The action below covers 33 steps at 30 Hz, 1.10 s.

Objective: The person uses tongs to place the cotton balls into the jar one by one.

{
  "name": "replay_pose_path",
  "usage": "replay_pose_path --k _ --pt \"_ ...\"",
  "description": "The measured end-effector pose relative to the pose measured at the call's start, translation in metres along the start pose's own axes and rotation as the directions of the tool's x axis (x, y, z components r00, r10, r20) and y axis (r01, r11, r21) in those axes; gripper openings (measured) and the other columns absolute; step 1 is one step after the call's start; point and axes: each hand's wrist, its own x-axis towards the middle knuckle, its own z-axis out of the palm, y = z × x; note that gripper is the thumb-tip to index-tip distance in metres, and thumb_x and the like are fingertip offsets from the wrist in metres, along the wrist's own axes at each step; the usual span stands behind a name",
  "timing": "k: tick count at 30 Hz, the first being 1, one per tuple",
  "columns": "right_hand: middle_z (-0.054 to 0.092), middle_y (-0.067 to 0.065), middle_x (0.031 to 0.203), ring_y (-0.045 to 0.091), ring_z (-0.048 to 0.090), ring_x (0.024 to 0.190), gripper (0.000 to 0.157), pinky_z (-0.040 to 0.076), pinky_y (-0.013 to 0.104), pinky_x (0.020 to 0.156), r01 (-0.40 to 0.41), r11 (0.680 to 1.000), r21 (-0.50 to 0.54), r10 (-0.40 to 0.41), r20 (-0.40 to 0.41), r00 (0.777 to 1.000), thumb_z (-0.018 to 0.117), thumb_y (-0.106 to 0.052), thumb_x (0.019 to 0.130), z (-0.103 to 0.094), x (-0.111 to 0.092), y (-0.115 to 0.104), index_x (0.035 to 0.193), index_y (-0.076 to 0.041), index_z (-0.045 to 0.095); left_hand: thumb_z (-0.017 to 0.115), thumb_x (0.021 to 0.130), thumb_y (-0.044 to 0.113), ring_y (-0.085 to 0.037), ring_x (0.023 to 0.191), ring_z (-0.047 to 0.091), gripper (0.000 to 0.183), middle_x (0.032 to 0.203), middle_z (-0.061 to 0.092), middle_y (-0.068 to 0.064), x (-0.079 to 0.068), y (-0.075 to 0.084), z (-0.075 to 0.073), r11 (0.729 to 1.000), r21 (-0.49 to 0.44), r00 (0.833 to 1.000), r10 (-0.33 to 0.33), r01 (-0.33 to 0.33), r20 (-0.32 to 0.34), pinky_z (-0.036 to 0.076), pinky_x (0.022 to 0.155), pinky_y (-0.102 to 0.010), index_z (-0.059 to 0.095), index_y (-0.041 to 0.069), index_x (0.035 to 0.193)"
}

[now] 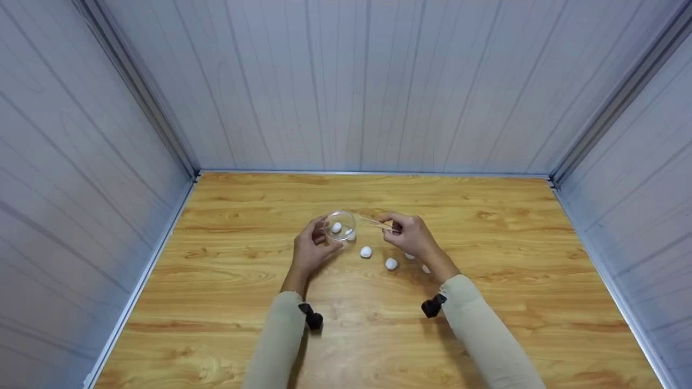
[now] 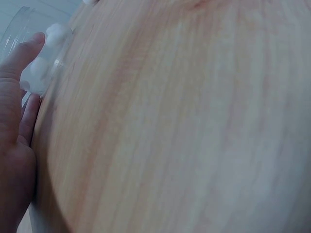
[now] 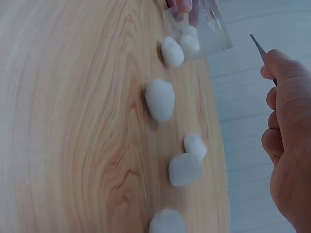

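Observation:
My left hand (image 1: 310,253) holds a clear plastic cup (image 1: 340,213) from its left side, the thumb on the near side. Inside the cup lie white cotton balls (image 3: 189,42), also showing through the wall in the left wrist view. My right hand (image 1: 415,236) pinches a pair of tweezers (image 1: 374,221) between thumb and fingers. The tips point left, close to the cup's rim, with nothing seen between them. In the right wrist view the dark tweezers (image 3: 260,48) stick out past the thumb, apart from the cup.
A loose cotton ball (image 3: 172,52) lies right beside the cup. Several more, such as one cotton ball (image 1: 366,252) and another (image 1: 391,263), are strung out on the wooden table (image 1: 243,302) toward and under the right hand. Pale panel walls (image 1: 346,86) stand at the back and sides.

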Motion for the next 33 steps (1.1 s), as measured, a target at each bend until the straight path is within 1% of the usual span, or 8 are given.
replay_pose_path --k 4,5,12,17,23,27,33 --pt "0.041 -0.008 0.05 0.007 0.032 0.043 0.021 0.03 0.023 0.04 0.007 1.0 -0.006 -0.007 0.0 1.0 0.062 -0.009 0.083 -0.001 -0.004 0.002 0.101 -0.019 0.067 0.082 0.064 0.004 -0.04 0.102 0.054 0.075 0.116 0.053 -0.026 0.0 0.001 -0.001 1.0 0.007 1.0 -0.009 0.009 -0.003 0.048 0.085 -0.048 0.047 0.003 0.13" --pt "0.041 -0.007 0.051 0.007 0.033 0.043 0.02 0.031 0.023 0.04 0.008 1.0 -0.006 -0.008 0.001 1.0 0.062 -0.009 0.083 -0.002 -0.004 0.002 0.101 -0.018 0.067 0.082 0.064 0.003 -0.041 0.102 0.054 0.075 0.116 0.052 -0.028 -0.001 0.003 -0.001 1.0 0.005 1.0 -0.01 0.01 -0.001 0.047 0.085 -0.05 0.047 0.002 0.13" --pt "0.041 -0.008 0.051 0.008 0.032 0.044 0.019 0.03 0.024 0.04 0.013 1.0 -0.027 -0.013 0.009 1.0 0.062 -0.012 0.083 -0.009 -0.008 0.002 0.1 -0.019 0.067 0.082 0.064 0.003 -0.041 0.1 0.054 0.074 0.116 0.053 -0.027 -0.001 0.004 -0.001 1.0 0.018 1.0 -0.001 0.001 -0.009 0.048 0.084 -0.049 0.048 0.001 0.129" --pt "0.043 -0.008 0.053 0.007 0.033 0.045 0.018 0.031 0.023 0.04 0.004 0.999 -0.043 -0.002 0.043 0.999 0.062 -0.013 0.084 -0.012 -0.013 0.003 0.101 -0.019 0.066 0.082 0.064 0.003 -0.04 0.1 0.055 0.074 0.116 0.053 -0.026 -0.001 0.004 0.0 1.0 0.026 1.0 -0.001 0.001 -0.01 0.048 0.083 -0.049 0.048 0.0 0.129" --pt "0.046 -0.008 0.056 0.007 0.036 0.045 0.018 0.032 0.023 0.04 -0.014 0.999 -0.045 0.018 0.087 0.996 0.062 -0.014 0.084 -0.015 -0.019 0.007 0.101 -0.018 0.066 0.081 0.064 0.001 -0.042 0.101 0.053 0.073 0.116 0.052 -0.028 0.0 0.002 0.0 1.0 -0.013 1.0 0.005 -0.005 -0.006 0.047 0.085 -0.049 0.047 0.0 0.129" --pt "0.046 -0.009 0.056 0.007 0.036 0.045 0.019 0.031 0.023 0.039 -0.004 0.999 -0.044 0.008 0.105 0.994 0.062 -0.013 0.083 -0.015 -0.021 0.009 0.101 -0.018 0.067 0.083 0.062 0.001 -0.04 0.1 0.054 0.074 0.115 0.054 -0.025 0.001 -0.006 0.001 1.0 -0.01 1.0 0.007 -0.008 -0.021 0.049 0.084 -0.047 0.049 0.002 0.128" --pt "0.051 -0.01 0.06 0.005 0.041 0.049 0.018 0.036 0.022 0.041 0.021 0.999 -0.047 -0.014 0.145 0.989 0.064 -0.014 0.082 -0.014 -0.024 0.013 0.099 -0.018 0.067 0.085 0.061 0.012 -0.027 0.1 0.057 0.077 0.116 0.056 -0.015 0.005 -0.026 0.003 0.999 0.042 1.0 -0.023 0.024 -0.021 0.051 0.084 -0.034 0.05 0.013 0.13"
